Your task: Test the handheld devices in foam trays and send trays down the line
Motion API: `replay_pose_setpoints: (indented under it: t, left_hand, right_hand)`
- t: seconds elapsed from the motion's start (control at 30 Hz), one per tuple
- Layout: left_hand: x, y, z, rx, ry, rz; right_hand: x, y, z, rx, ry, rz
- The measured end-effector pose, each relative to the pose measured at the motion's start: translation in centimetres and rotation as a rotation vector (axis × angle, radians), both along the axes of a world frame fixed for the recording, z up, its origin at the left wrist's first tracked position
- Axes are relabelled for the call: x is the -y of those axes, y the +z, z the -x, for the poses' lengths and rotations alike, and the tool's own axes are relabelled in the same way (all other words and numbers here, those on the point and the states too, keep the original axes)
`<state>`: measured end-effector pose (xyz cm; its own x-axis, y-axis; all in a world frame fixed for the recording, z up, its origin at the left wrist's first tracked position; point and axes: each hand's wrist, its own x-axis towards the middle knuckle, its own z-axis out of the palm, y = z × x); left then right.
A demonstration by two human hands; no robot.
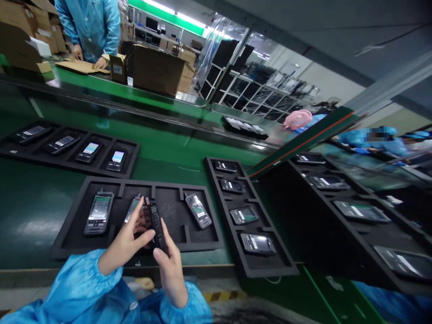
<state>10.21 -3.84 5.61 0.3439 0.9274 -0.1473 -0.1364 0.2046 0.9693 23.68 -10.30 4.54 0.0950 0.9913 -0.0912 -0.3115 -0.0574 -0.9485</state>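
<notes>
Both my hands hold a black rugged handheld phone [156, 227] upright and turned edge-on, above the near foam tray. My left hand [130, 240] is closed on its screen side, with the thumb across the edge. My right hand [170, 263] grips the opposite side, fingers along the back. In the black foam tray [67, 238] below lie a phone with a stub antenna [98, 213] at the left and a tilted phone [198, 210] at the right. Another phone [132, 209] there is partly hidden behind my left hand.
A foam tray [130, 173] with several phones, two screens lit, lies at back left. Another filled tray [249, 270] stands to the right, beside a raised stack of trays [286, 225]. Across the green bench [162, 162], a person in blue [89, 27] handles cardboard near a box [155, 67].
</notes>
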Motion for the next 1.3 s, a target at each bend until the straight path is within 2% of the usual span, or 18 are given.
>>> replay_pose_setpoints:
  t: [0.17,0.37,0.6,0.9,1.1,1.2,1.3]
  left_hand:
    - [0.6,0.1,0.2,0.015,-0.101,-0.001]
    - [0.5,0.3,0.0,-0.002,-0.067,0.008]
    - [0.4,0.0,0.3,0.002,-0.118,-0.051]
    - [0.2,0.5,0.2,-0.014,-0.158,-0.049]
    - [0.0,0.5,0.3,0.037,-0.159,0.067]
    - [-0.1,0.3,0.0,0.061,-0.135,0.046]
    - [-0.5,-0.1,-0.2,0.068,-0.084,0.009]
  right_hand:
    - [0.2,-0.1,-0.2,0.232,0.027,-0.093]
    - [0.1,-0.9,0.0,0.311,0.036,-0.154]
    - [-0.1,-1.1,-0.2,0.125,0.012,-0.133]
    - [-0.1,-0.7,-0.5,0.101,-0.001,-0.094]
    - [-0.1,-0.4,-0.4,-0.105,0.003,0.045]
    - [-0.5,0.2,-0.2,-0.204,-0.053,0.101]
    - [-1.4,0.7,-1.0,-0.309,-0.049,0.142]
